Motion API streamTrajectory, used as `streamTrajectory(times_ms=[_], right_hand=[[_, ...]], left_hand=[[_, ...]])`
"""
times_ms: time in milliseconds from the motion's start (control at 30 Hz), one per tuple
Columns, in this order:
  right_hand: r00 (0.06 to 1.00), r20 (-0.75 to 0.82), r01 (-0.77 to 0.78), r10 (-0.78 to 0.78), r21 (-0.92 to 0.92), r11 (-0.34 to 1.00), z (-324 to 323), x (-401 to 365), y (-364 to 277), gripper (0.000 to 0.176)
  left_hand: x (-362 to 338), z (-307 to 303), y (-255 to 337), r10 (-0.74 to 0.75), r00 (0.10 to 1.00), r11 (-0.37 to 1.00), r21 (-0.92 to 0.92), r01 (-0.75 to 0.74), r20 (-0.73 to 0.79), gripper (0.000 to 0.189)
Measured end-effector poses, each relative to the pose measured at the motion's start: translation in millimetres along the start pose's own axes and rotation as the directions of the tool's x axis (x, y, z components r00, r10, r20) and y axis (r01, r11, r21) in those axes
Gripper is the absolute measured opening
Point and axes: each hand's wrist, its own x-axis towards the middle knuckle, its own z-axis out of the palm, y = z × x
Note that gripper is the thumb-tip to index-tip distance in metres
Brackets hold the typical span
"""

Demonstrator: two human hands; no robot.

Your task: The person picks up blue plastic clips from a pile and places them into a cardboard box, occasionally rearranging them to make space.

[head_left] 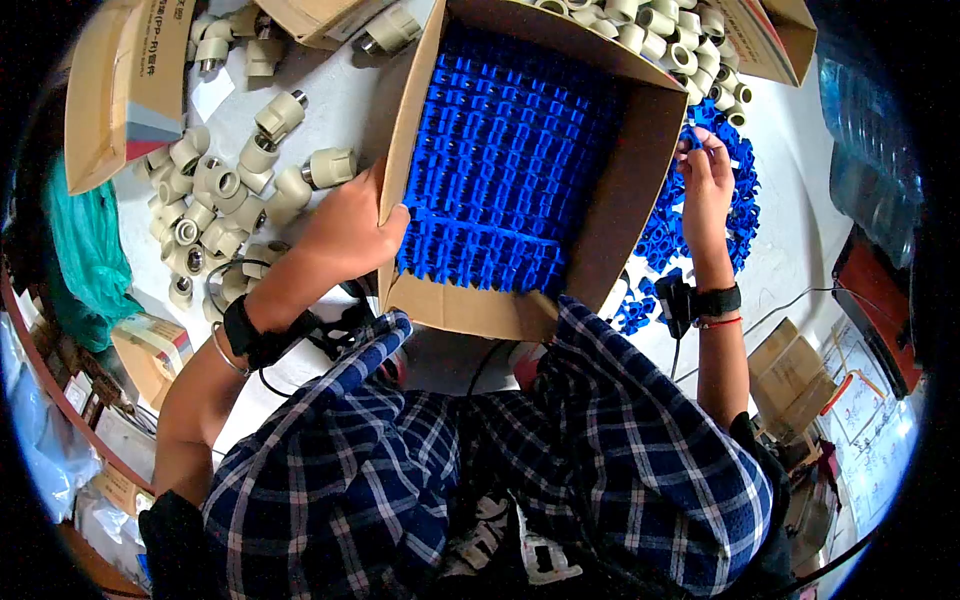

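An open cardboard box (470, 308) stands tilted in front of my lap. Inside it, blue plastic clips (490, 170) lie packed in tight rows. My left hand (355, 228) is closed on the box's left wall, thumb over the edge and fingers on the outside. Beyond the right wall, my right hand (708, 180) is held over a heap of loose blue clips (742, 205). Its thumb and fingertips pinch a single blue clip (690, 140), partly hidden by the fingers.
Beige pipe fittings (225, 190) are scattered on the left, some with metal threads. More beige fittings (680, 45) pile up at the back right. A printed carton (130, 90) and a green plastic bag (85, 255) sit at the far left. Clear plastic packaging (865, 150) lies at the right.
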Motion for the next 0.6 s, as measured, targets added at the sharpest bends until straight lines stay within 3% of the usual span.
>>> streamTrajectory(times_ms=[100,200,367,467,500,567,600], right_hand=[[0.999,-0.005,-0.047,0.047,0.071,0.996,8.6,-3.0,-17.7,0.024],[0.994,0.098,-0.079,0.049,0.33,0.941,12.9,-6.6,-32.5,0.026],[0.984,0.177,-0.086,0.028,0.33,0.94,24.9,-16.7,-54.0,0.023],[0.973,0.202,0.085,-0.114,0.149,0.985,27.8,-22.6,-57.8,0.017],[0.96,0.234,0.155,-0.153,0.01,0.988,27.3,-24.3,-60.8,0.018],[0.927,0.312,0.263,-0.209,-0.143,0.954,45.6,-41.3,-82.0,0.017],[0.873,0.39,0.392,-0.292,-0.206,0.897,54.9,-45.0,-86.9,0.015]], left_hand=[[-0.1,0.3,-1.7,0.0,1.0,1.0,0.019,0.0,-0.001,0.038],[1.2,5.9,-12.4,0.077,0.997,0.997,0.031,-0.076,-0.032,0.037],[0.3,7.5,-13.3,0.174,0.981,0.984,0.048,-0.17,-0.089,0.034],[-1.2,4.7,-10.4,0.182,0.98,0.983,0.025,-0.18,-0.077,0.031],[-1.4,4.8,-10.6,0.174,0.982,0.985,0.029,-0.172,-0.079,0.031],[-0.7,5.2,-11.3,0.19,0.978,0.982,0.002,-0.191,-0.086,0.029],[-0.9,6.8,-13.5,0.248,0.961,0.969,0.014,-0.249,-0.118,0.028]])
